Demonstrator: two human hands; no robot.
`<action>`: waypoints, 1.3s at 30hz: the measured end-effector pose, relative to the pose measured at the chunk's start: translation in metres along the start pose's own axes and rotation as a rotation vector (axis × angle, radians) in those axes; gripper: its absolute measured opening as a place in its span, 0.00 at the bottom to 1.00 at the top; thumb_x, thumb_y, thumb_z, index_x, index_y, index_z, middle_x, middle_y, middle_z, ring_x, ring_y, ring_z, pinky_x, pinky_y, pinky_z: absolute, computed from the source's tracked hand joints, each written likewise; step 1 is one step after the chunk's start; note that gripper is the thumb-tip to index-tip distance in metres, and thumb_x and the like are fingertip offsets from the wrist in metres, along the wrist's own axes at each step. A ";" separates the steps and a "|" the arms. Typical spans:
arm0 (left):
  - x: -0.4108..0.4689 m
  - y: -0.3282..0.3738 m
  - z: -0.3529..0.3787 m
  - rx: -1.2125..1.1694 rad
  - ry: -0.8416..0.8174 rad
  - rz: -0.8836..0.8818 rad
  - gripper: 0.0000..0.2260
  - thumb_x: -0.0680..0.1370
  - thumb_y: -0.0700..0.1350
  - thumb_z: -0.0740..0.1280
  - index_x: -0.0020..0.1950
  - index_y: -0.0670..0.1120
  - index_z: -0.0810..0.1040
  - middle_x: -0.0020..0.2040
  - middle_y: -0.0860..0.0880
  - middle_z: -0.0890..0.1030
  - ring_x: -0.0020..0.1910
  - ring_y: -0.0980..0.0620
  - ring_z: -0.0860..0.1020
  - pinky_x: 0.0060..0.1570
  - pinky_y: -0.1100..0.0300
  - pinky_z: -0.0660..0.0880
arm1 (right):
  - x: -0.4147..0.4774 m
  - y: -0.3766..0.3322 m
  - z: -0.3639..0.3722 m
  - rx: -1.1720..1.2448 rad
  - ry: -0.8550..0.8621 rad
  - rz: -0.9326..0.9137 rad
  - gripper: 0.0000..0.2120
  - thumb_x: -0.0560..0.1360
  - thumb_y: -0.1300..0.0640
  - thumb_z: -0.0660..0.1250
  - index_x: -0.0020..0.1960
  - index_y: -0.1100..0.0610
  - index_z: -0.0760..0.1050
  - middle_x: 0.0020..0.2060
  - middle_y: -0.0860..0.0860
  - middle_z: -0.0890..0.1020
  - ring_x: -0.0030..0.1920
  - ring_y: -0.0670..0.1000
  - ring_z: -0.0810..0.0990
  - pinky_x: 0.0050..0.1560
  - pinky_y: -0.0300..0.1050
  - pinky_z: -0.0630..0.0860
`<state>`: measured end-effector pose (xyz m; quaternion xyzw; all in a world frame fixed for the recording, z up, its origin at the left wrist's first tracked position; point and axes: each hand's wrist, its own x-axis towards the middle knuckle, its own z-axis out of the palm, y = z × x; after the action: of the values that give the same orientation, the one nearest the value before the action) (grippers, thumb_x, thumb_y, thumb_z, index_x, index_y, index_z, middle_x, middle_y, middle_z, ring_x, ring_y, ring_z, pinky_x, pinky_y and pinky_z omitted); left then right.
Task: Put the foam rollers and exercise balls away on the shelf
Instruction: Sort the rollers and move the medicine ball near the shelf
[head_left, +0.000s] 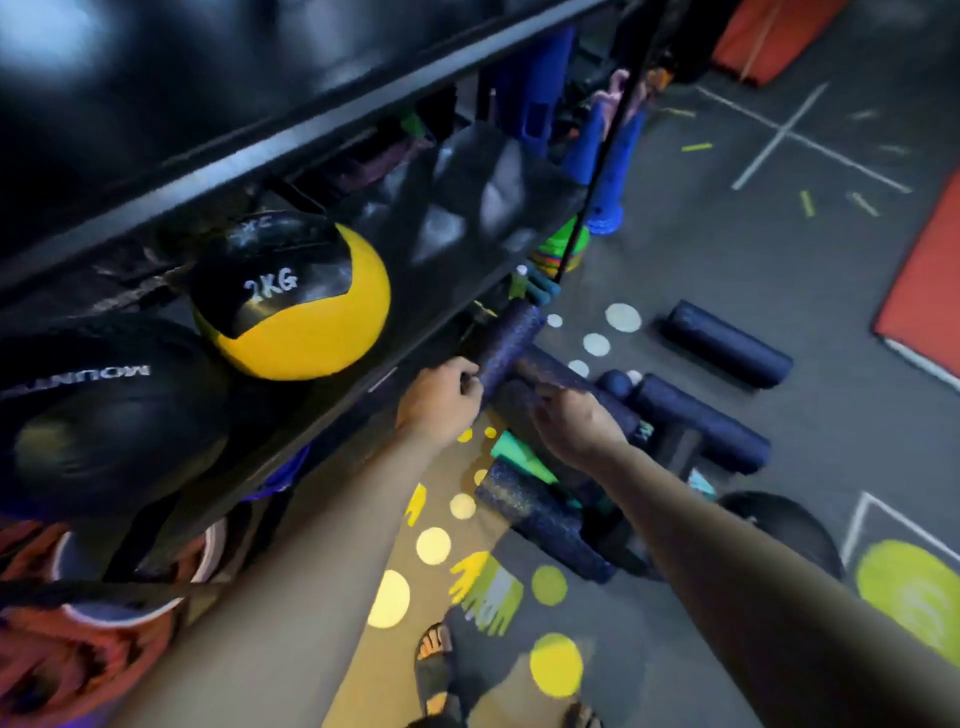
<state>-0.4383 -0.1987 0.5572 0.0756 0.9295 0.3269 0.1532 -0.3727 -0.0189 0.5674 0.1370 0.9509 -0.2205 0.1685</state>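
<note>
Along the left side, a black shelf rack (332, 98) is seen running away from the camera, and a big black exercise ball (130, 67) is lodged on its upper tier. On the tier below, a black lettered ball (104, 415) is set nearest the camera, with a yellow and black medicine ball (311, 312) marked 2KG just beside it, further along. To the right, a grey floor (727, 249) painted with pale and yellow dots is spread out, bordered by a red mat (924, 291) at the right edge.

Three dark blue foam rollers are left lying on that floor: a far roller (727, 351), a middle roller (701, 421) near it, and a near roller (545, 525) between the two forearms. A black floor ball (779, 525) is partly hidden behind the right forearm. Blue cones (608, 171) are stood at the rack's far end.

At the front edge of the lower tier, a speckled roller (506, 343) is held tilted, its lower end gripped by the curled fingers of the left hand (441, 400). A second held roller (556, 371) is clasped in the right hand (576, 426) and is laid crosswise, its end appearing to meet the first. A small dark ball (613, 384) is seen near the middle roller's end.
</note>
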 end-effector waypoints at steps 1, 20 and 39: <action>-0.001 0.016 0.018 -0.021 -0.042 0.009 0.13 0.80 0.49 0.64 0.62 0.51 0.81 0.54 0.44 0.86 0.58 0.41 0.81 0.56 0.51 0.77 | -0.013 0.022 -0.003 0.010 -0.019 0.064 0.16 0.82 0.48 0.57 0.59 0.55 0.79 0.54 0.59 0.83 0.55 0.62 0.82 0.52 0.51 0.77; -0.084 0.292 0.469 0.109 -0.755 0.050 0.37 0.80 0.55 0.70 0.83 0.46 0.56 0.68 0.41 0.77 0.66 0.43 0.76 0.64 0.54 0.71 | -0.226 0.587 0.022 0.379 0.090 0.753 0.14 0.80 0.54 0.62 0.60 0.59 0.76 0.60 0.62 0.81 0.61 0.64 0.79 0.58 0.53 0.75; 0.088 0.141 0.965 -0.319 -0.551 -0.660 0.42 0.57 0.86 0.61 0.69 0.73 0.70 0.71 0.53 0.76 0.66 0.44 0.77 0.66 0.41 0.73 | 0.002 0.987 0.213 1.124 0.166 1.076 0.40 0.80 0.34 0.60 0.82 0.57 0.57 0.77 0.56 0.68 0.76 0.60 0.66 0.74 0.52 0.62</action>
<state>-0.1925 0.4960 -0.0879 -0.1647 0.7665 0.3672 0.5005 0.0111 0.7363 0.0184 0.6599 0.5088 -0.5461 0.0860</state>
